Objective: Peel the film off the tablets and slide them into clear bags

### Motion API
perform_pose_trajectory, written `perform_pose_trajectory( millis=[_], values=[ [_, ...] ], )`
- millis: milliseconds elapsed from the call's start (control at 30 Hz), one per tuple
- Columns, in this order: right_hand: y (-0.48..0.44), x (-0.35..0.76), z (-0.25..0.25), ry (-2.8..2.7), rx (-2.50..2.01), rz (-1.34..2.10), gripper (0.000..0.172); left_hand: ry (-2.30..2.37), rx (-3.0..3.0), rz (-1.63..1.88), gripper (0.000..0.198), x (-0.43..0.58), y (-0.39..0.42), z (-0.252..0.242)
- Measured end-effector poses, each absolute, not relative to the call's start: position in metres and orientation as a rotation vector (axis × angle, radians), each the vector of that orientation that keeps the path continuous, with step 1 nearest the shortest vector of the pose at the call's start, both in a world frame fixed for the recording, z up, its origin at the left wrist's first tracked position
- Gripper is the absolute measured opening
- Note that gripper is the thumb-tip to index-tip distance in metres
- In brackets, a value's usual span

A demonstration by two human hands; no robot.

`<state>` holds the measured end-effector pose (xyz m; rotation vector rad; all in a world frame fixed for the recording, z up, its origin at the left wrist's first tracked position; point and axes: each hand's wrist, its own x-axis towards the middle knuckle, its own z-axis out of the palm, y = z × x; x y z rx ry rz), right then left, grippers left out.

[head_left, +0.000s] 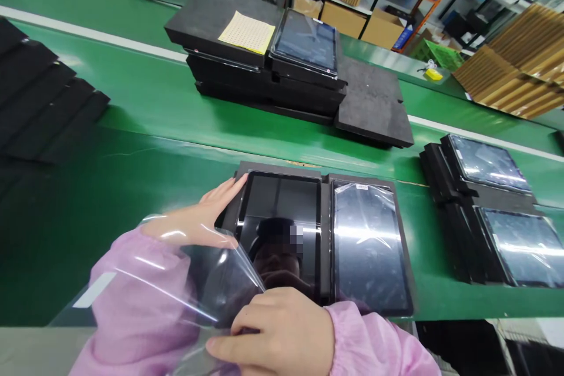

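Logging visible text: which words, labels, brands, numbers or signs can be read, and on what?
No text can be read.
Too small: white label on the front pair's right tablet.
Too small: marks on the yellow-edged sheet.
No lettering discernible: white tab on the clear film.

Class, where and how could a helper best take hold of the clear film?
Probably pinch the clear film's left end, by its white strip, coming from the person's left: the thin sheet reaches past the left sleeve there, while the right hand is at its other end.
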<state>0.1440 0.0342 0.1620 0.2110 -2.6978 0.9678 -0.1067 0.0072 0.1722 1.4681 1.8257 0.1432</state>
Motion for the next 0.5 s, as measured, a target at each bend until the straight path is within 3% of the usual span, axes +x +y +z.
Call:
perform_pose_trajectory(
  millis=[500],
  values=[
    [0.021, 0.138, 0.154, -2.923, 0.181, 0.838, 0.025, 1.94, 1.354, 0.237, 0.12, -0.117, 0.006, 0.155]
  ],
)
